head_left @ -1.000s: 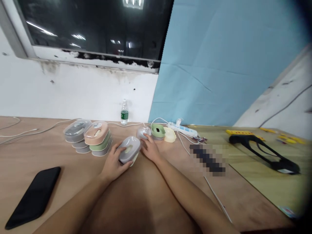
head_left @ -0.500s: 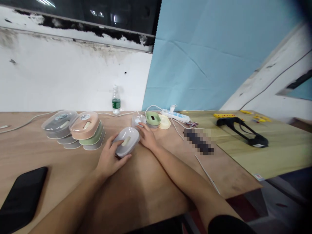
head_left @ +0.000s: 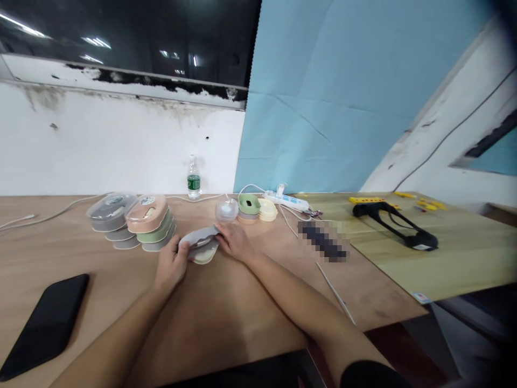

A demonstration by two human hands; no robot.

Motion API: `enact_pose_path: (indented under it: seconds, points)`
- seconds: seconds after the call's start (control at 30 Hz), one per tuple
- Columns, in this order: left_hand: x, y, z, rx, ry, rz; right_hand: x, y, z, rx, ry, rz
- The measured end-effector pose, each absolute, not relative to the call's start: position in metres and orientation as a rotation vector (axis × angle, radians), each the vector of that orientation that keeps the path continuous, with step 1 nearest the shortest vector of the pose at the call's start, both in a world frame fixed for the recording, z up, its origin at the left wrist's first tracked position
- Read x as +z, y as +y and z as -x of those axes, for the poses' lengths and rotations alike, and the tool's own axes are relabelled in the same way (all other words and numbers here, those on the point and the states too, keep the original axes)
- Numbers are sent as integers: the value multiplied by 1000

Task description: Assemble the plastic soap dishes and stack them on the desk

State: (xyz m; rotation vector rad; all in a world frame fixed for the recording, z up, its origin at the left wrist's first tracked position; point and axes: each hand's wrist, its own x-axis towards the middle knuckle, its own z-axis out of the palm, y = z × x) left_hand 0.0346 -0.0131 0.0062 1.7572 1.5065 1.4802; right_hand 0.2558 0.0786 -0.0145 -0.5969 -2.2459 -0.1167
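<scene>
- the bottle (head_left: pixel 194 183), clear with a green label, stands against the wall at the back of the bench (head_left: pixel 242 318).
- the grey lid (head_left: pixel 197 235) is held in front of the bottle, tilted and seen nearly edge-on.
- the left hand (head_left: pixel 172 264), nearer than the bottle and a little to its left, grips the lid's left end, thumb on the near side.
- the right hand (head_left: pixel 235 242), in front of the bottle and to its right, has its fingers closed on the lid's right end (the fingertips are partly hidden).
- the pale container (head_left: pixel 207 254) sits just under that lid, in front of the bottle.
- left of the bottle are two stacks of boxes, one topped in grey (head_left: pixel 112 210), the other in pink (head_left: pixel 146 214).
- right of the bottle, close together, are a clear bowl (head_left: pixel 226 209), a green box (head_left: pixel 247 203) and a cream piece (head_left: pixel 267 210).
</scene>
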Motion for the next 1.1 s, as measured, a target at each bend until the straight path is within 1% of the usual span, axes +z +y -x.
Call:
enact_pose_path:
  seconds: [0.2, 0.33, 0.43, 0.53, 0.67, 0.8, 0.93, 1.1]
  points:
    - [5, -2, -33, 1537, 1426, -1230, -6, 76, -260, -183, -2372, 532]
    - [0, 4, -29, 1654, 1405, -1070, -3, 78, -260, -172, -2377, 419]
    - [-5, 6, -30, 1719, 1299, -1122, -9, 84, -260, -197, -2326, 432]
    - [-7, 2, -35, 1729, 1228, -1236, -15, 92, -266, -168, -2177, 606]
    - [-5, -7, -38, 1529, 1333, -1668, -17, 106, -284, -69, -1847, 855]
    - [0, -12, -40, 1321, 1473, -1981, -16, 122, -312, -67, -1526, 1017]
    - [3, -12, -41, 1316, 1477, -2083, -20, 134, -339, -97, -1301, 1157]
    - [3, -11, -40, 1310, 1479, -2090, -23, 137, -346, -114, -1294, 1190]
